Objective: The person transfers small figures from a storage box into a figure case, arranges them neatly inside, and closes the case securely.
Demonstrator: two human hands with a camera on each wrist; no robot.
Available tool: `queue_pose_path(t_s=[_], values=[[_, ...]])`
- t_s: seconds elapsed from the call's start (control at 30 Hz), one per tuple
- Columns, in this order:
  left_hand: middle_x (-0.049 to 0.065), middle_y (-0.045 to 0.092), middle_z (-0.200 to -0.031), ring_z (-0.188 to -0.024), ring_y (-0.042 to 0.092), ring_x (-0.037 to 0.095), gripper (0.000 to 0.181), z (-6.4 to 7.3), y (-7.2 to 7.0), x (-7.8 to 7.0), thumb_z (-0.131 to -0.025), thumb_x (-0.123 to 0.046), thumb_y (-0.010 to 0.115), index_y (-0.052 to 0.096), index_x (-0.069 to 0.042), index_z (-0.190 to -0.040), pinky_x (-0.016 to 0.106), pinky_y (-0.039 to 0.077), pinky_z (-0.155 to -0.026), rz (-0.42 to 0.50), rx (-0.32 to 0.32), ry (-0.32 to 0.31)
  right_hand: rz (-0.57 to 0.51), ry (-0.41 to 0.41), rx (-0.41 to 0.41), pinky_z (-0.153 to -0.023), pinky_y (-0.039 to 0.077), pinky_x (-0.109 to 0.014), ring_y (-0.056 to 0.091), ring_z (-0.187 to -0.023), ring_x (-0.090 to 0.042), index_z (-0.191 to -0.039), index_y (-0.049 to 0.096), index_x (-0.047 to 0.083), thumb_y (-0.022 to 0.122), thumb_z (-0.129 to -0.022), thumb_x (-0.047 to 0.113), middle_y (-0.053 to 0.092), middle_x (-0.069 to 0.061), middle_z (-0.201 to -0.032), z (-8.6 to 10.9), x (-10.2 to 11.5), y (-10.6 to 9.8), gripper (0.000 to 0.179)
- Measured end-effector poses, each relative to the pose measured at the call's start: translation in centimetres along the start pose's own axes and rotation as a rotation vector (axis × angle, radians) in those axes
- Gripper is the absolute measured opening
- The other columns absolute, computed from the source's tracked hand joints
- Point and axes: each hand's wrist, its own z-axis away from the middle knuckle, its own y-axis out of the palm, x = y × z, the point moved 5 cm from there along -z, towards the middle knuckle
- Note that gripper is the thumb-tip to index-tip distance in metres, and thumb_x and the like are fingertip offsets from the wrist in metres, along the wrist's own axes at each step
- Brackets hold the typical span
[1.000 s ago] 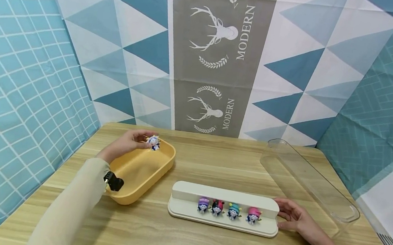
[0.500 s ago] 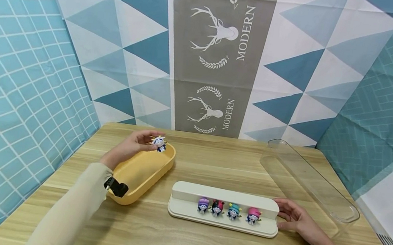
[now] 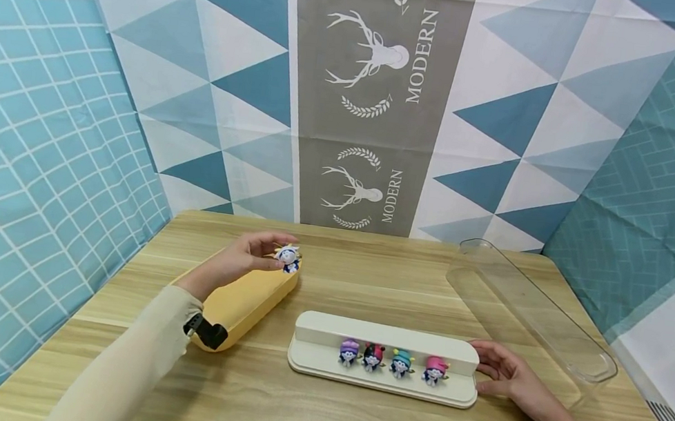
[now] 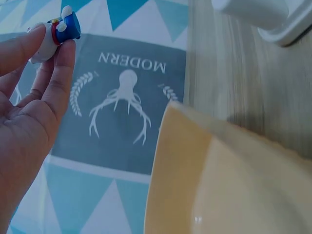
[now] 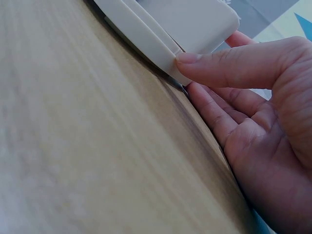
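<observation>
Between thumb and fingertips my left hand (image 3: 234, 261) pinches a small figurine (image 3: 287, 257) with a white head and blue body, held over the far end of the yellow bin (image 3: 252, 298). In the left wrist view the figurine (image 4: 67, 29) shows its blue base and a red band. A cream display stand (image 3: 313, 356) carries a row of figurines: purple-hatted (image 3: 349, 353), red-and-black (image 3: 373, 358), teal (image 3: 402, 364) and, past a wider gap, pink (image 3: 435, 371). My right hand (image 3: 512, 380) grips the stand's right end, thumb (image 5: 229, 63) on the base edge, fingers behind.
A clear plastic cover (image 3: 532, 309) lies at the back right of the wooden table (image 3: 368, 269). Patterned cloth (image 3: 381, 104) hangs along the table's back edge, with more cloth on both sides.
My left hand has carried the white-headed figurine to the right and slightly toward me, from above the bin's inside to its far right corner. My right hand and the stand have stayed still.
</observation>
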Motion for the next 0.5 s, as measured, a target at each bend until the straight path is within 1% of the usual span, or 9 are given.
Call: queue_pose_path(t_s=[0.1,0.2,0.3,0.37,0.5], values=[[0.019,0.056,-0.132,-0.105,0.061,0.013,0.049,-0.1,0.6,-0.3,-0.093,0.001,0.064,0.049,0.007,-0.139,0.029,0.053,-0.088,0.017,0.020,0.003,-0.004,-0.003,0.001,-0.096,0.047,-0.020,0.059,-0.117,-0.006,-0.139,0.051,0.007,0.065,-0.084,-0.015,0.060,0.010,-0.131,0.0,0.0,0.0,0.061],[0.018,0.056,-0.135,-0.107,0.062,0.013,0.049,-0.1,1.2,-0.4,-0.093,0.000,0.065,0.050,0.006,-0.140,0.029,0.053,-0.089,0.022,0.036,-0.021,-0.007,-0.007,0.004,-0.096,0.047,-0.020,0.058,-0.117,-0.006,-0.139,0.051,0.009,0.065,-0.084,-0.015,0.060,0.010,-0.131,0.0,0.0,0.0,0.062],[0.019,0.056,-0.134,-0.107,0.063,0.017,0.049,-0.1,1.9,-0.3,-0.092,0.002,0.065,0.051,0.004,-0.140,0.032,0.053,-0.090,0.040,0.056,-0.036,-0.011,-0.010,0.006,-0.096,0.047,-0.020,0.058,-0.117,-0.006,-0.139,0.052,0.012,0.065,-0.084,-0.015,0.060,0.010,-0.131,0.0,0.0,0.0,0.062],[0.021,0.057,-0.132,-0.103,0.064,0.018,0.049,-0.2,2.3,-0.2,-0.092,0.003,0.065,0.052,0.005,-0.139,0.033,0.054,-0.090,0.050,0.070,-0.039,-0.012,-0.012,0.007,-0.096,0.047,-0.020,0.058,-0.117,-0.006,-0.138,0.052,0.013,0.065,-0.084,-0.015,0.060,0.010,-0.131,0.0,0.0,0.0,0.062],[0.024,0.059,-0.128,-0.099,0.065,0.017,0.048,-0.2,3.3,-0.2,-0.091,0.006,0.063,0.051,0.009,-0.137,0.034,0.055,-0.088,0.066,0.093,-0.021,-0.006,-0.013,0.005,-0.096,0.047,-0.021,0.059,-0.117,-0.006,-0.139,0.052,0.010,0.065,-0.084,-0.015,0.060,0.010,-0.131,0.0,0.0,0.0,0.062]])
